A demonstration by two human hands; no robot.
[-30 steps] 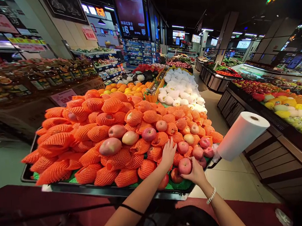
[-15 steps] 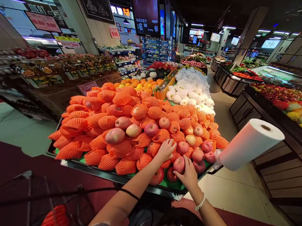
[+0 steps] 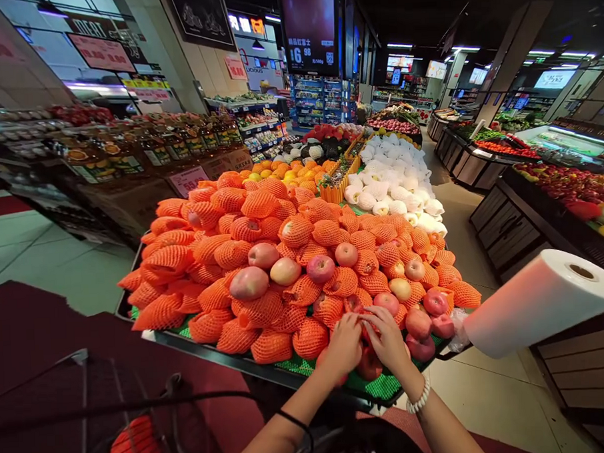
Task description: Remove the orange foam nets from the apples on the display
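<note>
My left hand and my right hand meet at the fingertips low on the near slope of an apple pile. Fingers on both hands are bent and pressed together; whatever lies between them is hidden behind the knuckles. Just beyond the fingertips is a red apple partly in orange foam netting. Below and between the hands a bare red apple rests on green matting. To the right several bare apples cluster, while many orange-netted apples lie to the left.
A big roll of clear plastic bags juts out at the stand's right corner. The black stand edge runs along the front. Lower left is a wire cart with something orange inside. White-netted fruit lies behind.
My left hand has drawn back from the netted apples toward my right hand, and their fingertips now meet. The bare apple my right hand touched is now hidden. The view has shifted slightly.
</note>
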